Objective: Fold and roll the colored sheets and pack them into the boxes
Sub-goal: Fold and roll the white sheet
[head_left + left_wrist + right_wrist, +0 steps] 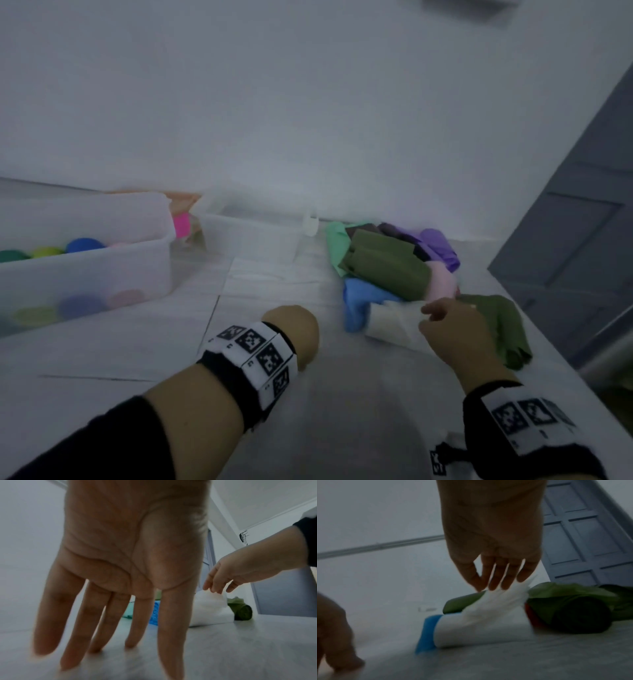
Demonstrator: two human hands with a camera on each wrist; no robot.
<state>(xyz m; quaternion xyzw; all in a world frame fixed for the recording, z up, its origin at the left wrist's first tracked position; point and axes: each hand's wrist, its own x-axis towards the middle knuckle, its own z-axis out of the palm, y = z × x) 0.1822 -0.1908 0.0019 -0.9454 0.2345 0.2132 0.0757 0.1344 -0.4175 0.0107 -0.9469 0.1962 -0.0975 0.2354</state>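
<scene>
My right hand (432,317) pinches the top edge of a white sheet (390,325) that lies folded on the table, lifting that edge; the right wrist view shows the thumb and fingers (494,580) on the white sheet (481,626). Behind it lies a pile of loose sheets: blue (358,301), olive green (387,270), pink (443,284), purple (440,248) and mint (335,246). Another olive sheet (496,329) lies to the right. My left hand (294,325) is empty, its straight fingers (109,628) pointing down at the table. Two clear boxes stand at the left.
The near clear box (137,270) holds several coloured rolls. A second clear box (246,236) stands behind it near the wall, with a pink roll (181,224) between them. The table edge and a grey door (582,240) are at the right.
</scene>
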